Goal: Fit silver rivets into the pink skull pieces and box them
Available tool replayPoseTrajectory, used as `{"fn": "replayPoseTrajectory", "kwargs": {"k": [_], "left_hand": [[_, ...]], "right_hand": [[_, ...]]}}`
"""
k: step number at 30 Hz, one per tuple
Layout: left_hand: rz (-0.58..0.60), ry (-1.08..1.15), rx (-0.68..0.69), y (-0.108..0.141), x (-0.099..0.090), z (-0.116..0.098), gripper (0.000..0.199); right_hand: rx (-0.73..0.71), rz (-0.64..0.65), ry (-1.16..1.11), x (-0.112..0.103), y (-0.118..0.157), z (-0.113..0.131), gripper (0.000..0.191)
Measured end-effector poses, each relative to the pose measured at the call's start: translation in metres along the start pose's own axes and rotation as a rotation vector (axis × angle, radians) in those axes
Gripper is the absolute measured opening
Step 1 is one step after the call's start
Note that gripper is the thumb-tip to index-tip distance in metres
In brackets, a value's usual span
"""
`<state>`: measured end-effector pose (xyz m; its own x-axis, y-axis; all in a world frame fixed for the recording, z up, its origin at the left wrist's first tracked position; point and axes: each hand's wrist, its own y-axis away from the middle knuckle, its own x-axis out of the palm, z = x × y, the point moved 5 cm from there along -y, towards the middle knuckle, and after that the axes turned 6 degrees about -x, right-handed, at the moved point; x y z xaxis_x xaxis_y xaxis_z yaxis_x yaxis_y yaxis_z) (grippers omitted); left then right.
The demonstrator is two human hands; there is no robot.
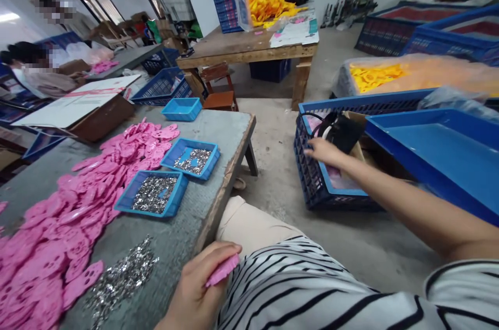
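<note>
Gripping a pink piece (pixel 223 271), the left hand (pixel 200 280) is closed just beside the worktop (pixel 230 127). Blue trays (pixel 180 195) stand near its edge, presumably to keep metal parts (pixel 154 194) contained within reach. Farther out, the right hand (pixel 326 153) is at the rim of the crate (pixel 312 179); whether it grasps anything cannot be told.

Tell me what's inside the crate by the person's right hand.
The crate shows a black item, some cardboard and something pink. The right hand hides part of the inside, and the large blue tray blocks more; what lies beneath cannot be seen.
</note>
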<state>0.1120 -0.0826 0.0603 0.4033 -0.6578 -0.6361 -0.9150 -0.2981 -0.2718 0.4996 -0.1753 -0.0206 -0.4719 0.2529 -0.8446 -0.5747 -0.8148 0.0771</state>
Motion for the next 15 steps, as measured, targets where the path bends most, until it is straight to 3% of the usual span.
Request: {"fn": "replayPoseTrajectory", "kwargs": {"k": [4,7,10,15], "left_hand": [[0.002,0.035,-0.023,0.001,0.007,0.002,0.047],[0.007,0.068,-0.053,0.001,0.012,0.003,0.044],[0.034,0.075,-0.083,0.001,0.015,0.005,0.038],[0.07,0.066,-0.172,0.005,0.017,0.018,0.033]], "right_hand": [[-0.18,0.511,0.055,0.077,0.041,0.037,0.031],[-0.359,0.756,0.102,0.103,0.065,0.061,0.036],[-0.532,0.736,0.2,0.107,0.067,0.068,0.037],[-0.637,0.67,0.223,0.12,0.055,0.058,0.028]]}}
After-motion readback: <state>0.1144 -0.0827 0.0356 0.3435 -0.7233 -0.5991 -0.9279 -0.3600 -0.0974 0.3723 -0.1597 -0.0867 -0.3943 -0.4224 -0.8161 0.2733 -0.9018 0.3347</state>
